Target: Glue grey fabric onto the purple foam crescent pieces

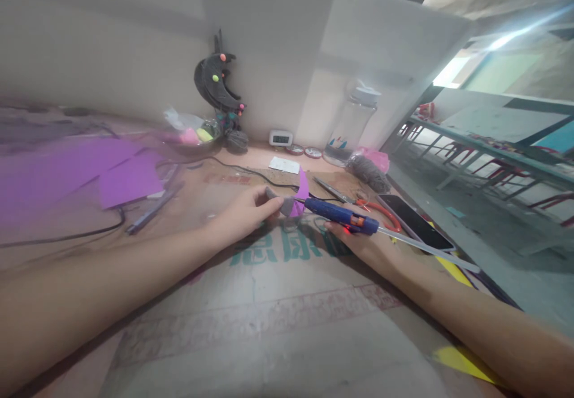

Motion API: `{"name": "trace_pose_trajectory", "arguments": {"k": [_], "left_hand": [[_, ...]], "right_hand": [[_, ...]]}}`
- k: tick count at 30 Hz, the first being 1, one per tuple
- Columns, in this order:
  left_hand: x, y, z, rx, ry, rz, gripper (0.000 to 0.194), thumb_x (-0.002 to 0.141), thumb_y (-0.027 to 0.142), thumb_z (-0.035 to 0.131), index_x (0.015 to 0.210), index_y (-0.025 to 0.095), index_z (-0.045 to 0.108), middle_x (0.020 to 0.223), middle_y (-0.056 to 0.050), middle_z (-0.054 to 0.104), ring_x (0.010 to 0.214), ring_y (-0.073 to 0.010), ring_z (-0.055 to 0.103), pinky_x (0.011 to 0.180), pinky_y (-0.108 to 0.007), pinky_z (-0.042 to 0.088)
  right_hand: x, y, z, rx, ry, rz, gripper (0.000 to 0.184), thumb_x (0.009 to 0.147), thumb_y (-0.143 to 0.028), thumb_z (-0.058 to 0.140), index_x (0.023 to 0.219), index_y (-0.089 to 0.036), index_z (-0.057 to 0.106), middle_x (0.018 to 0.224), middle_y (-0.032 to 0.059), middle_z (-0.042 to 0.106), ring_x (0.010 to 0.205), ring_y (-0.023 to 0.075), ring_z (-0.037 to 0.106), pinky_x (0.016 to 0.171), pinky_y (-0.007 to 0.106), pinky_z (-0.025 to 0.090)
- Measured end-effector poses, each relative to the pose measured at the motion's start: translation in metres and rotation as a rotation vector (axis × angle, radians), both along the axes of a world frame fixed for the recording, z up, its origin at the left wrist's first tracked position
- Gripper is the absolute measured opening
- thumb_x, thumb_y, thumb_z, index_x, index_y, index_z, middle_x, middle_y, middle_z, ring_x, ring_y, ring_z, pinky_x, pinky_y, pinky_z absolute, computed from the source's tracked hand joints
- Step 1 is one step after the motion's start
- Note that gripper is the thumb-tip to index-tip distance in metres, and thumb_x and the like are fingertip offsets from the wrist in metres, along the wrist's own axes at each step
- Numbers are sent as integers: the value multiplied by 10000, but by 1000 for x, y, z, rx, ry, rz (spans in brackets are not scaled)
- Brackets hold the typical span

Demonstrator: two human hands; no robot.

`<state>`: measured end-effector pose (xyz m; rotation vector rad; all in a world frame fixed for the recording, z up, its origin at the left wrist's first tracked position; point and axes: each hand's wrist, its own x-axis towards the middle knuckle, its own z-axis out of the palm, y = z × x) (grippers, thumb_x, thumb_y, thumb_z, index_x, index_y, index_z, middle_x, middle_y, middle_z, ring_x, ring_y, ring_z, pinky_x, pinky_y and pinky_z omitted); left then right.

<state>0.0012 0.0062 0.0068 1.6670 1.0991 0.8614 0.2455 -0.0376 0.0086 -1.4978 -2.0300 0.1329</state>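
Observation:
A blue hot glue gun (pixel 334 211) is gripped in my right hand (pixel 352 233), its nozzle pointing left and a long clear glue stick (pixel 426 247) sticking out of its back. Between the thumb and fingers of my left hand (pixel 255 207) I pinch a small grey piece (pixel 288 207) that looks like felt or yarn. The nozzle tip is at this piece; whether they touch I cannot tell. A curved purple paper strip (pixel 304 184) rises just behind the nozzle, with more purple under the grey piece. Whether it is joined to the grey piece is unclear.
Purple paper sheets (pixel 130 177) lie at the left. Scissors (pixel 336 190) with orange handles and a phone (pixel 417 222) lie at the right. Behind stand a clear bottle (pixel 350 126), a small digital clock (pixel 280 138) and a dark crescent moon decoration (pixel 215 81). Grey yarn (pixel 370 174) lies near the bottle.

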Motion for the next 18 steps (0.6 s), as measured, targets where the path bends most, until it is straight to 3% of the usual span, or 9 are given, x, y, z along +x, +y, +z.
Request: {"name": "trace_pose_trajectory", "arguments": {"k": [7, 18], "left_hand": [[0, 1, -2, -1, 0, -20, 264, 854, 421, 536, 726, 191, 526, 649, 25, 597, 494, -93, 488, 451, -205, 335], [0, -2, -2, 19, 6, -37, 268, 851, 415, 546, 707, 190, 532, 645, 16, 597, 492, -93, 467, 443, -207, 316]], "right_hand": [[-2, -1, 0, -72, 105, -14, 204, 805, -400, 640, 956, -270, 683, 873, 20, 725, 773, 225, 680, 632, 293, 533], [-1, -2, 4, -55, 35, -47, 195, 818, -429, 617, 824, -235, 631, 757, 6, 676, 674, 190, 634, 582, 275, 499]]}}
